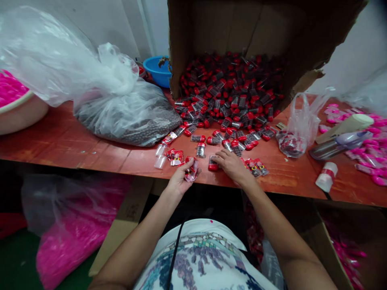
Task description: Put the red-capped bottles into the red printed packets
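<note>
My left hand [181, 176] is closed on a small red printed packet [191, 169] at the table's front edge. Just right of it, the fingers of my right hand [229, 163] rest on a small clear bottle with a red cap [213, 163]. Between and behind my hands another red-capped bottle [200, 149] stands apart. Flat red printed cards [176, 157] lie left of my left hand, beside clear empty tubes [160, 162]. More printed packets [256, 167] lie right of my right wrist.
A cardboard box [181, 36] on its side spills a heap of red-capped bottles [229, 92]. A clear bag of dark beads [130, 117] sits left, with a blue basin [159, 71] behind. Rightward are a small plastic bag [298, 133], a tape roll [326, 177] and pink pieces [369, 149].
</note>
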